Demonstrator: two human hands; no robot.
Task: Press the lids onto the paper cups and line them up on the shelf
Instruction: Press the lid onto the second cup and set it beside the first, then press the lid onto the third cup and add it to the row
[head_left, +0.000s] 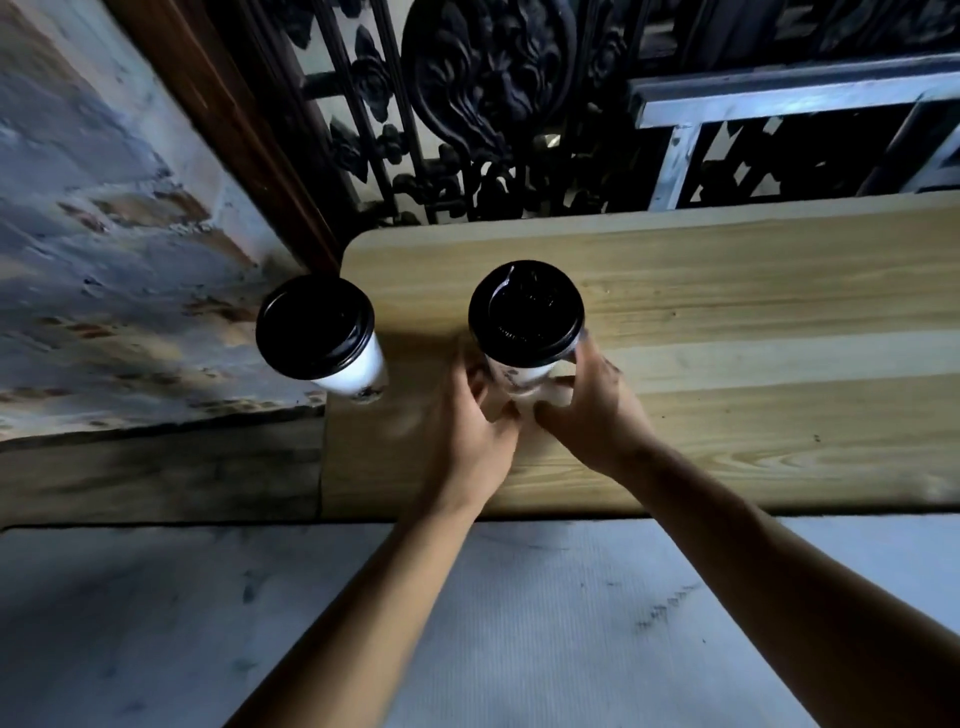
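Note:
Two white paper cups with black lids stand upright on a light wooden shelf (727, 322). The left cup (358, 369) stands alone at the shelf's left end, its black lid (314, 327) seated on top. The second cup (524, 376) is a short way to its right, capped by a black lid (525, 312). My left hand (472, 410) grips this cup's lower body from the left, and my right hand (587, 405) grips it from the right. Both hands' fingers curl round the cup, hiding its base.
Behind the shelf runs a black ornate iron grille (483, 104) and a pale metal frame (779, 104). A rough painted wall (104, 234) is at the left. Below the shelf's front edge lies a pale grey surface (519, 623). The shelf stretches bare to the right.

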